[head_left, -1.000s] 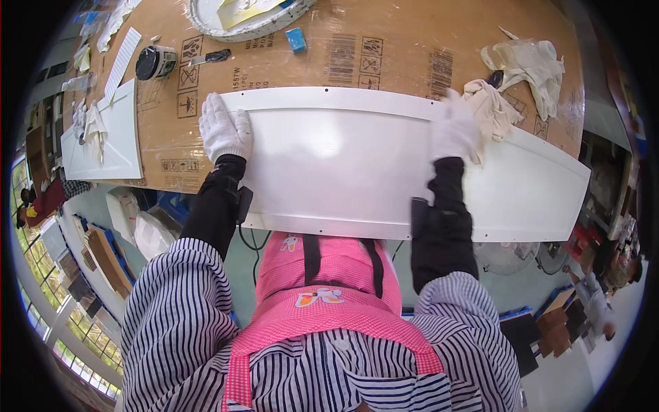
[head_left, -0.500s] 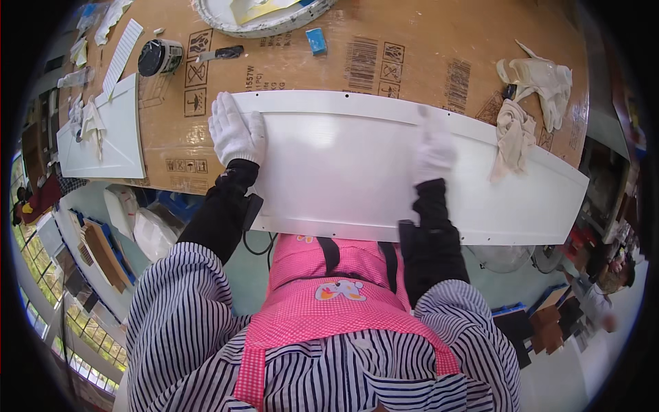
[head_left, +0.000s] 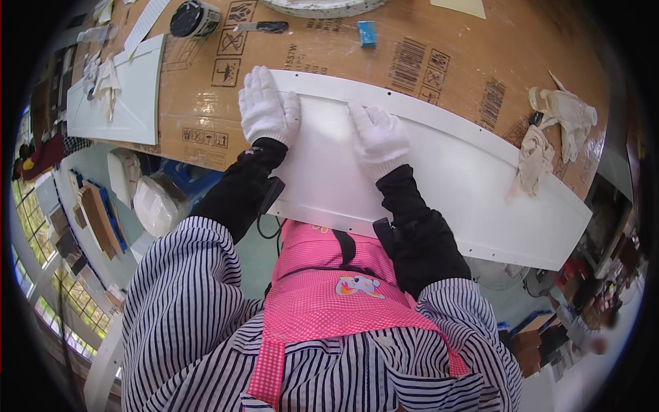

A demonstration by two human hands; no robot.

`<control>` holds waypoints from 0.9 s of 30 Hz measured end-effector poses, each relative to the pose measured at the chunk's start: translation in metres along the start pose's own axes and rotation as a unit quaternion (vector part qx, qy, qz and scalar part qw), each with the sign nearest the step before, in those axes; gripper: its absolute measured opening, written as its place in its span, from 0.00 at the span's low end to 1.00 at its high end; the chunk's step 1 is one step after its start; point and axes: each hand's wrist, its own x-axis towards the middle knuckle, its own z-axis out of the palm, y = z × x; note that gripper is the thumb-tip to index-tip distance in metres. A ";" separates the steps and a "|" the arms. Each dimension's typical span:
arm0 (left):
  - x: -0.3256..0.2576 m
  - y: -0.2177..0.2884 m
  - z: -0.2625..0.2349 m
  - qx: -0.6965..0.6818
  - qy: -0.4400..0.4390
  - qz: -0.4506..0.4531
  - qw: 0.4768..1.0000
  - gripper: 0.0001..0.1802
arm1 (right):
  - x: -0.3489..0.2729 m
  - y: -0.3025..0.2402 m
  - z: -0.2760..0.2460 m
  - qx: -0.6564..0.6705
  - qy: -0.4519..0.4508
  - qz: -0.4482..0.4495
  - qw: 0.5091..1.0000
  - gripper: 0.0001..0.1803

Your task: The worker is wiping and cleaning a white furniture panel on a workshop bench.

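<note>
Panel (head_left: 439, 172) lies on cardboard (head_left: 439, 55); left hand (head_left: 266, 110) at its left end, right hand (head_left: 377, 141) beside, fingers flat, holding nothing.

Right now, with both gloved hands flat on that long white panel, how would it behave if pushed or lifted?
The white panel looks stiff: its overhanging near edge stays straight. On the smooth cardboard-covered table it would probably slide easily under the left hand and right hand. Its length likely makes it awkward, apt to swing if lifted at one end.
</note>
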 end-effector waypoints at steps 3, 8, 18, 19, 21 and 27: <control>0.002 0.006 -0.001 -0.028 -0.002 -0.002 1.000 0.43 | 0.012 -0.003 0.014 -0.012 -0.028 -0.038 0.999 0.11; -0.002 -0.002 -0.003 -0.017 0.001 -0.029 0.999 0.39 | 0.025 -0.012 -0.006 0.116 -0.246 0.120 0.955 0.10; 0.002 0.004 0.006 -0.072 0.052 -0.037 0.995 0.38 | 0.083 -0.047 0.031 -0.100 -0.152 -0.203 0.962 0.12; 0.001 0.001 0.008 -0.056 0.058 -0.027 0.996 0.37 | 0.080 -0.053 0.033 -0.063 -0.172 -0.138 0.973 0.13; -0.001 -0.002 0.010 -0.036 0.074 -0.012 0.997 0.35 | 0.072 -0.053 0.021 -0.064 -0.185 -0.128 0.972 0.13; -0.008 -0.012 0.012 -0.023 0.081 -0.027 0.996 0.32 | 0.015 0.028 -0.074 -0.187 -0.272 -0.108 0.938 0.08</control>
